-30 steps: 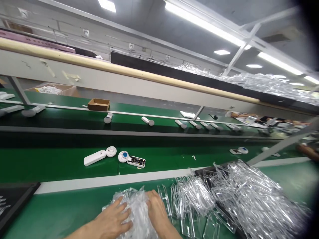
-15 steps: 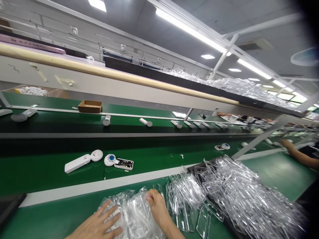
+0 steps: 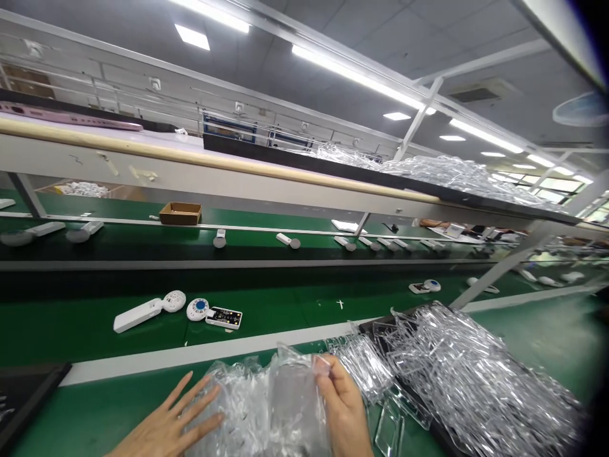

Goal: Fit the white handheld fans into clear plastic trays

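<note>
A crinkled clear plastic bag (image 3: 247,400) lies at the front of the green bench. My left hand (image 3: 174,419) rests with spread fingers at its left edge, fingertips touching the plastic. Between the thumb and fingers of my right hand (image 3: 345,406) is the upper corner of a clear plastic sheet (image 3: 297,393), perhaps a layer of the bag; its lower part merges with the crinkled plastic. Just beyond my right hand is a pile of clear plastic frames (image 3: 364,365), and one loose frame (image 3: 390,428) lies to its right.
A black tray (image 3: 373,327) heaped with clear plastic pieces (image 3: 476,374) stands to the right. Behind a pale rail (image 3: 166,360), a white handheld fan (image 3: 150,311) and one with an exposed circuit board (image 3: 214,314) lie on the green belt. A dark tray (image 3: 33,387) sits left.
My right hand has moved right and raised a corner of the clear sheet. My left hand has shifted slightly left. The co-worker's arm at right is no longer clearly visible. The view has shifted.
</note>
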### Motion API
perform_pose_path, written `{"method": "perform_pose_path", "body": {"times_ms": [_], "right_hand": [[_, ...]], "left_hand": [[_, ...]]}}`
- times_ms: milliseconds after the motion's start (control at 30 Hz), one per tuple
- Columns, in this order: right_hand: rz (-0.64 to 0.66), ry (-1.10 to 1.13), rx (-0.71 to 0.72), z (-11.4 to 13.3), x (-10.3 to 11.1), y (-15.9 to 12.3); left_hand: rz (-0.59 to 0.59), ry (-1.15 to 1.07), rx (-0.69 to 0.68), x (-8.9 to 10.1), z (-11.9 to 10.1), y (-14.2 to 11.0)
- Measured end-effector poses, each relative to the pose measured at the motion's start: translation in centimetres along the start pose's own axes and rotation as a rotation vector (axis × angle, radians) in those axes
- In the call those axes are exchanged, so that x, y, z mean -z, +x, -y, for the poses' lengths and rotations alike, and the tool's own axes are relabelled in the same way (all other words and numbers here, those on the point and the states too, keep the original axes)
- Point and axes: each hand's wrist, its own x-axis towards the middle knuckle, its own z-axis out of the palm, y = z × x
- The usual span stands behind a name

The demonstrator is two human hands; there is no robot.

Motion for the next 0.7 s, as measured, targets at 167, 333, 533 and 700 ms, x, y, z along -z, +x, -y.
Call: {"method": "perform_pose_path", "body": {"times_ms": [167, 333, 533, 700], "right_hand": [[0.098, 0.192, -0.041, -0.7, -4.3, 0.1], [0.213, 0.324, -0.049, -1.0, -9.0, -0.4], [0.392, 0.347, -0.106, 0.2, -13.5, -1.3], [0.429, 0.418, -0.036, 1.5, -16.8, -2.6]], "left_hand": [[-0.084, -0.175, 0.395, 3.1, -1.6, -0.9], [-0.291, -0.632, 0.764, 5.4, -2.2, -2.7], [-0.383, -0.543, 0.956, 8.4, -2.0, -6.1], [-0.537, -0.384, 0.884, 8.5, -0.9, -9.2]]}}
